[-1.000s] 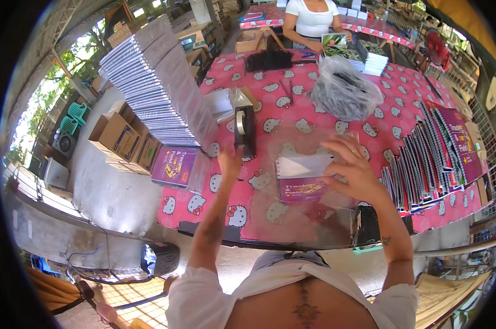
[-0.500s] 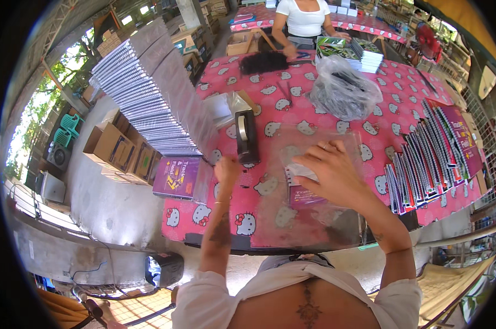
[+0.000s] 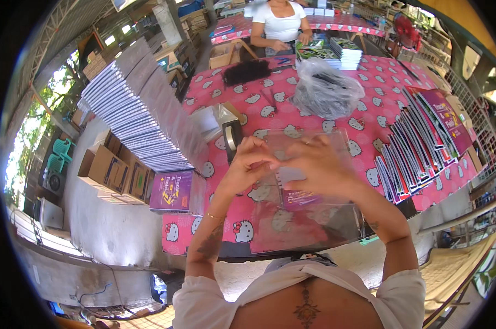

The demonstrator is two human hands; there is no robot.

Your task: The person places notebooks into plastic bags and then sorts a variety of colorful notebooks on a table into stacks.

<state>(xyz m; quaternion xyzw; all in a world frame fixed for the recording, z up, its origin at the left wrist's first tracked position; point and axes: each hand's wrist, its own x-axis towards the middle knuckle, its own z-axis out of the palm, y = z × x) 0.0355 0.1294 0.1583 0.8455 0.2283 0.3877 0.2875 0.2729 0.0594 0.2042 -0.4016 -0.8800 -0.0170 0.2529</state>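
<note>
A purple spiral notebook lies flat on the table, with a clear plastic sheet spread over and around it. Above its upper left corner, my left hand has its fingers curled and tips pinched; whether a small thing is between them cannot be made out. My right hand is over the notebook and plastic, thumb apart from the fingers, somewhat smeared by motion. The fingertips of both hands come close together. Just behind my left hand stands a black tape dispenser, partly hidden by it.
On the left rises a tall stack of plastic-covered spiral notebooks, a purple notebook at its foot. A fanned row of notebooks lines the right side. Farther back are a clear plastic bag, book stacks and another person.
My left hand has moved from beside the tape dispenser rightward to the notebook, meeting my right hand. My right hand has lifted and shifted slightly. The whole view has shifted a little.
</note>
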